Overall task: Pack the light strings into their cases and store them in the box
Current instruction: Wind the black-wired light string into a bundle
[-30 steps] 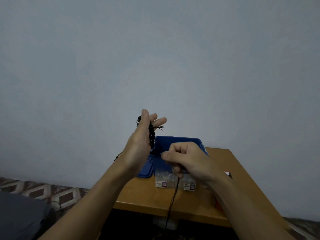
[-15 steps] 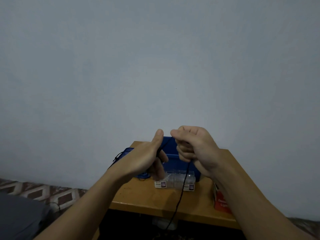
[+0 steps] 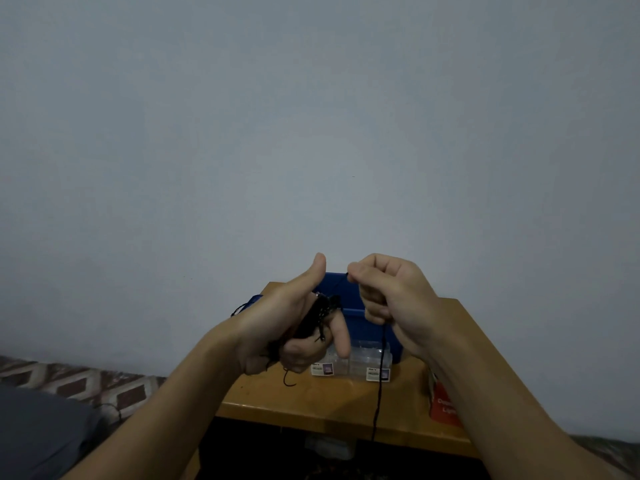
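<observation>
Both my hands are raised over the table [image 3: 311, 400]. My left hand [image 3: 277, 327] curls round a black coil of light string [image 3: 313, 317], thumb pointing to twelve o'clock. My right hand [image 3: 391, 299], at its three o'clock, pinches the loose strand [image 3: 379, 393] between thumb and forefinger, the other fingers curled. The strand drops toward six o'clock past the table edge. Two clear cases [image 3: 360, 362] sit on the table, with the blue box [image 3: 349, 296] just beside them at twelve o'clock. A red packet [image 3: 445, 407] lies at their four o'clock.
</observation>
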Available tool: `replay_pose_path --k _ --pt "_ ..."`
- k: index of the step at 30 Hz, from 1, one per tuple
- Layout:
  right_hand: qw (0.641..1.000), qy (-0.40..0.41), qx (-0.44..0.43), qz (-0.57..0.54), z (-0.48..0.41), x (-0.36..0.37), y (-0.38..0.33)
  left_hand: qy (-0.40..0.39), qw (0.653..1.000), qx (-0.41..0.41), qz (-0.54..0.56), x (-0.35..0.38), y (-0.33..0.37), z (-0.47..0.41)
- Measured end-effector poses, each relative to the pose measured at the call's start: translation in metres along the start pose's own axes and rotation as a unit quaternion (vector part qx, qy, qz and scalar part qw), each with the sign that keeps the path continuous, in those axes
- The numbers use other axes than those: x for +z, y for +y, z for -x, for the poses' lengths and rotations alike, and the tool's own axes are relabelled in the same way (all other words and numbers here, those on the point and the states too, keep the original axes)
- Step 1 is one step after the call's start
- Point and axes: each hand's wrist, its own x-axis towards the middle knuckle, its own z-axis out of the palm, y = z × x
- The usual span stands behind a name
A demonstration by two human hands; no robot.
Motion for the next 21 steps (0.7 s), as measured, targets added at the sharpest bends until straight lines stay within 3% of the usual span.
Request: replay_pose_path --k 7,16,21 --pt "0.999 -0.037 0.008 0.036 0.003 0.005 0.018 -0.013 0.999 0.026 0.046 -0.001 -0.002 0.001" --pt "0.995 -0.071 0.037 0.061 0.008 0.007 0.030 -0.077 0.971 0.094 0.204 0.001 0.005 0.000" --pt "0.992 -0.083 0.062 0.076 0.009 0.009 0.040 -0.065 0.962 0.128 0.233 0.003 0.002 -0.003"
